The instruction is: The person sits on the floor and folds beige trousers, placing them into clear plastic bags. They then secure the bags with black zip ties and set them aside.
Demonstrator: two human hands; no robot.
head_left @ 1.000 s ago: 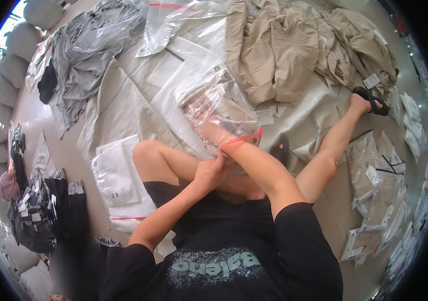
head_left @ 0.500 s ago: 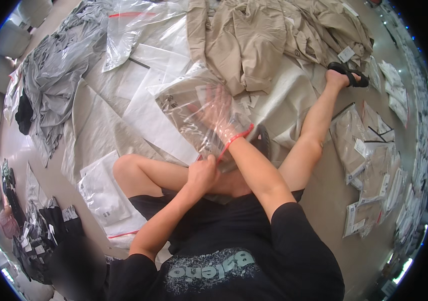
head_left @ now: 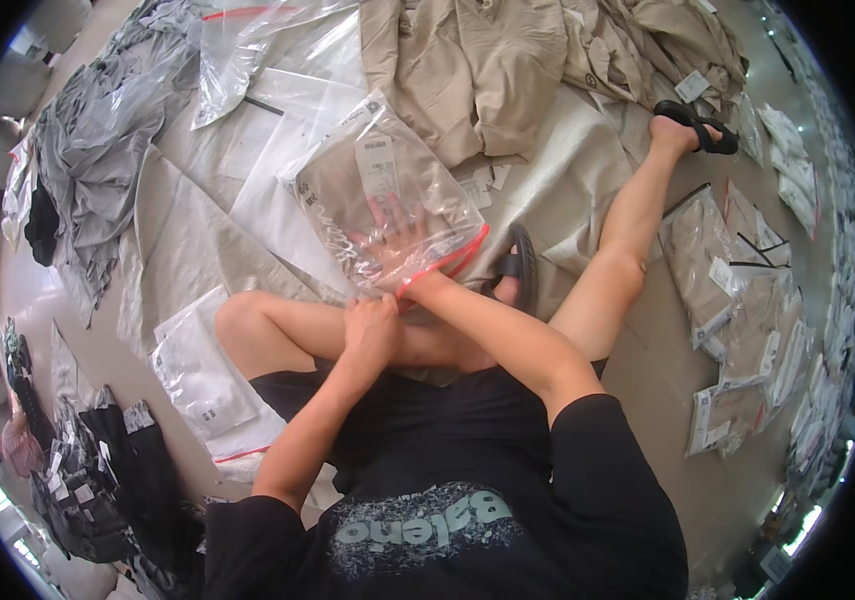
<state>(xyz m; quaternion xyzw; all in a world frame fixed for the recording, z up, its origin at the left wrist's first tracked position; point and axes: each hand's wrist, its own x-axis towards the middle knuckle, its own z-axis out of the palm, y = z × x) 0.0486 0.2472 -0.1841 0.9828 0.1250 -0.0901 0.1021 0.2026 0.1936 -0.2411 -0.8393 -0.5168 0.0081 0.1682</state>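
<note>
A clear plastic bag (head_left: 452, 205) with a red strip along its mouth lies in front of me. Inside it is a folded beige garment (head_left: 332, 195), bearing a white paper label (head_left: 377, 165). My right hand (head_left: 392, 240) reaches in through the mouth, its spread fingers lying flat over the garment under the film. At the near left corner of the mouth, my left hand (head_left: 373, 325) is closed on the bag's edge; its fingertips are partly hidden.
Beige trousers (head_left: 492, 80) are heaped beyond the bag, grey garments (head_left: 97, 150) at far left. White plastic bags (head_left: 202, 390) lie beside my left knee. Bagged beige garments (head_left: 737, 290) are stacked at right. Dark clothes (head_left: 97, 480) sit at lower left. My sandalled foot (head_left: 692, 130) extends far right.
My right hand has moved left and nearer inside the bag, uncovering the label. My left hand has shifted left with the bag's edge. A dark blurred round shape at lower left is gone.
</note>
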